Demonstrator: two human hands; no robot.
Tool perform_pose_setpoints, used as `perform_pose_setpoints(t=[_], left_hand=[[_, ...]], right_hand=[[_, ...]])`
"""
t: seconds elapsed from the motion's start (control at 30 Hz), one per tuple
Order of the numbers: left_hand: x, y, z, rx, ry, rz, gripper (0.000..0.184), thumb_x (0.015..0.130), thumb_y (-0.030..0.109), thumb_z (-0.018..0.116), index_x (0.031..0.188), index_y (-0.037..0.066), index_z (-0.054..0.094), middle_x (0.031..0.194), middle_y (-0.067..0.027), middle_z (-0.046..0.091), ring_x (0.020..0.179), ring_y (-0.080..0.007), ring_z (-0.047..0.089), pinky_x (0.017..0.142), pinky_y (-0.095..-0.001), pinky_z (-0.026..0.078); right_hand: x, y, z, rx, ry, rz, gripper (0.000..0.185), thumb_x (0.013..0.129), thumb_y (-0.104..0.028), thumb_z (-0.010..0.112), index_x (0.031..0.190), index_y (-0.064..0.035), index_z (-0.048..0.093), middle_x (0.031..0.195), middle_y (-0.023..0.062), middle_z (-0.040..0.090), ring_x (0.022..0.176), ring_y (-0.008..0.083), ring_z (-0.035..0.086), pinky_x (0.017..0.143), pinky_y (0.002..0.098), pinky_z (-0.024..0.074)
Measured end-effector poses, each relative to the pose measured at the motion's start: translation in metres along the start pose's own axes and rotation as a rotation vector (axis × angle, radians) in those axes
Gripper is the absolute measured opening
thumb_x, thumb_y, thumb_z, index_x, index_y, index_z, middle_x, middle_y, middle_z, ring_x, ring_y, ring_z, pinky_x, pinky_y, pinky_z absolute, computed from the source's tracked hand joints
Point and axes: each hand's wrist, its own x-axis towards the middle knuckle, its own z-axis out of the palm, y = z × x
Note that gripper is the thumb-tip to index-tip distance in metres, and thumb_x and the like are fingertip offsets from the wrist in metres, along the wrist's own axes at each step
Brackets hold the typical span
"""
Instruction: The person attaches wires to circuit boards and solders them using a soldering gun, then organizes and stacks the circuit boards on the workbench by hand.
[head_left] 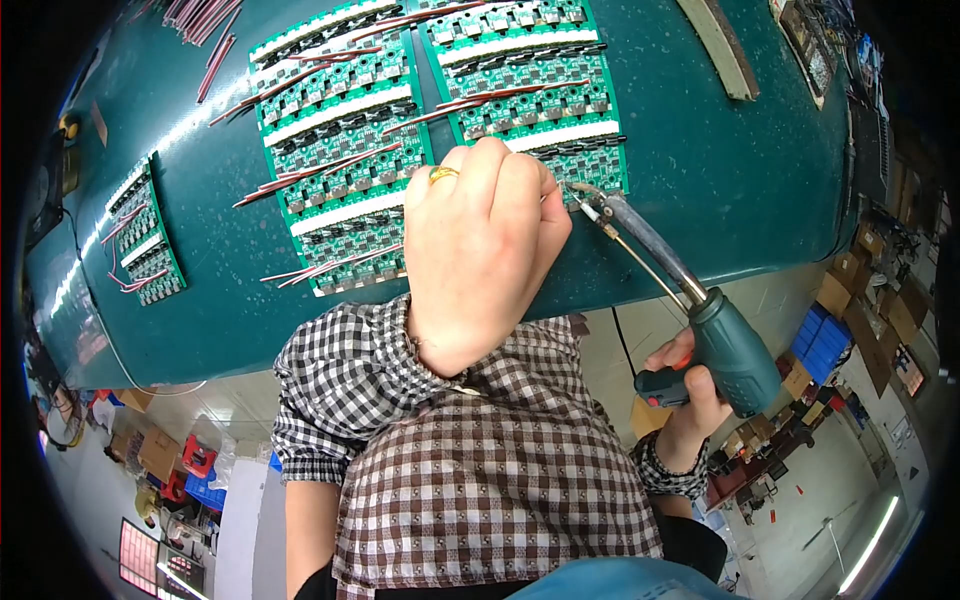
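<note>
- Table [720,180]: its surface extends from the right panel towards 3 o'clock; near edge at 5 o'clock.
- Left panel [340,115] and right panel [530,50] of circuit boards: side by side, the latter directly at 12 o'clock of the left hand [480,240].
- Soldering gun [735,345]: held in the right hand [705,405], long axis towards 10–11 o'clock.
- Left hand: nearer the panels; fingers curled, thumb and index drawn together; any pinched item is indiscernible.
- Hot tip [590,198]: just beside the left fingertips, at 3 o'clock, by the right panel's lower edge.
</note>
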Motion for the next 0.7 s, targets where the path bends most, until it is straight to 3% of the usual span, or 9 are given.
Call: perform_pose_setpoints(t=[0.4,0.7], left_hand=[[0.0009,0.0003,-0.0014,-0.003,0.0,0.001,0.021,0.068,0.004,0.073,0.079,0.01,0.055,0.073,-0.0022,0.052,0.071,-0.0215,0.054,0.062,-0.0361,0.038],[0.002,-0.0002,-0.0021,0.008,0.01,0.005,0.021,0.067,0.005,0.072,0.077,0.01,0.054,0.072,-0.0029,0.051,0.069,-0.0219,0.053,0.061,-0.0362,0.038]], right_hand=[[-0.0012,-0.0016,-0.0037,-0.021,0.003,-0.025,0.052,0.082,-0.037,0.068,0.101,0.0098,0.055,0.076,0.0133,0.057,0.06,0.0243,0.062,0.055,0.0343,0.0545],[0.0076,-0.0022,0.0008,0.118,0.099,-0.039,0.055,0.088,-0.04,0.062,0.111,0.0091,0.049,0.074,0.0112,0.054,0.059,0.0194,0.058,0.052,0.0302,0.0543]])
